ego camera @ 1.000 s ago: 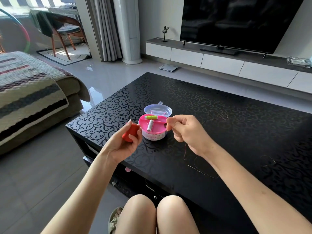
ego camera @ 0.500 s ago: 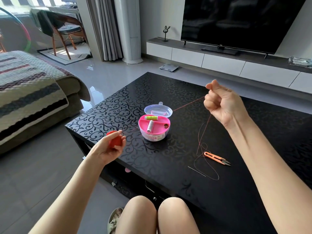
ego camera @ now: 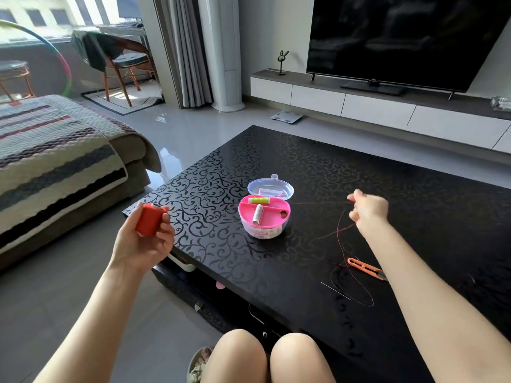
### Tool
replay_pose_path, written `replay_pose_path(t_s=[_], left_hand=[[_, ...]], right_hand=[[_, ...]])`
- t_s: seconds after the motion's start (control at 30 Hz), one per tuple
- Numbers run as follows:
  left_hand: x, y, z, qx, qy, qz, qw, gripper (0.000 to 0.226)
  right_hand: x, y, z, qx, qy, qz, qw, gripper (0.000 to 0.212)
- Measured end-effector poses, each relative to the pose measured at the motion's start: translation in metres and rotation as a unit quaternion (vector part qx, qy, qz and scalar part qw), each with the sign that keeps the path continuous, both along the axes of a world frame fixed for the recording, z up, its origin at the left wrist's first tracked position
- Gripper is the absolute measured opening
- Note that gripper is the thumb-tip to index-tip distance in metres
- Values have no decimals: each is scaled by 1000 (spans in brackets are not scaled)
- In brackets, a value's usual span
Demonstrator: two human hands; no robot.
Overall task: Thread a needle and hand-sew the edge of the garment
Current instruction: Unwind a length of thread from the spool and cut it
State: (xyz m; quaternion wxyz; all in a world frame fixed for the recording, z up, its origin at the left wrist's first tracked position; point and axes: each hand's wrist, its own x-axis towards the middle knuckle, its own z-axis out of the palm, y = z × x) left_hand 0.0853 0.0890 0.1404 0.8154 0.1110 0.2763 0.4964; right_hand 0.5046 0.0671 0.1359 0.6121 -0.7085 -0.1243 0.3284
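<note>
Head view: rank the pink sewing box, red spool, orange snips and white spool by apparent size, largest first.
1. pink sewing box
2. red spool and orange snips: unsure. The spool, held in the left hand, looks nearer the camera, and the snips are longer but thin.
3. white spool

Head camera (wide-angle) looks down at left hand [ego camera: 143, 241], right hand [ego camera: 369, 212], near table [ego camera: 414, 183].
</note>
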Motion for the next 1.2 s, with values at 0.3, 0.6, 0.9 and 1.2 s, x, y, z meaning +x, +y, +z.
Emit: replay_pose_path(t_s=[0.3, 0.6, 0.9, 1.2], left_hand=[[6, -9, 70, 167, 323, -90, 927, 72], [75, -39, 99, 290, 387, -392, 783, 66], [72, -43, 58, 202, 420, -372, 803, 67], [90, -42, 33, -24, 35, -233, 971, 76]], right_hand=[[-37, -19, -35, -269, -468, 257, 801, 45], [-157, -66, 37, 167, 18, 569, 805, 56], [-122, -107, 21, 229, -6, 447, 865, 49], [-80, -142, -23, -57, -252, 449, 855, 50]])
